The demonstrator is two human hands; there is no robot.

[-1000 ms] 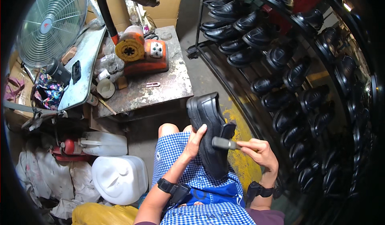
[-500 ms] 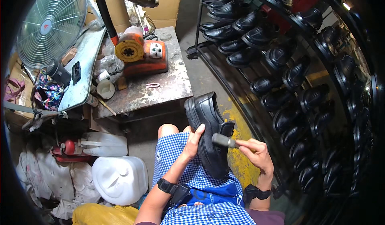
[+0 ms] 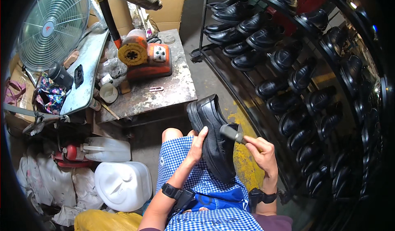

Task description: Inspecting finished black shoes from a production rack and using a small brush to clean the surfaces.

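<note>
A black leather shoe (image 3: 210,142) stands slanted over my lap, its sole side toward the left. My left hand (image 3: 198,146) is closed on the shoe's left side, thumb along the sole edge and the other fingers hidden behind it. Between the fingertips of my right hand (image 3: 263,155) is the handle of a brush (image 3: 231,133), with a thick grey head and a shiny collar. The brush head lies over the shoe's upper near its opening; whether it touches the leather I cannot tell. A blue checked apron (image 3: 175,155) covers my lap.
Ahead stands a stained workbench (image 3: 168,93) with an orange machine (image 3: 150,62) and a small cup (image 3: 108,93). A rack (image 3: 238,99) of black shoes fills the right. On the left are a fan (image 3: 53,27), white jugs (image 3: 123,185) and a red fire extinguisher (image 3: 70,152).
The brush has shifted slightly up and right along the shoe's upper, and its handle is tilted more. The shoe has turned a little in my left hand.
</note>
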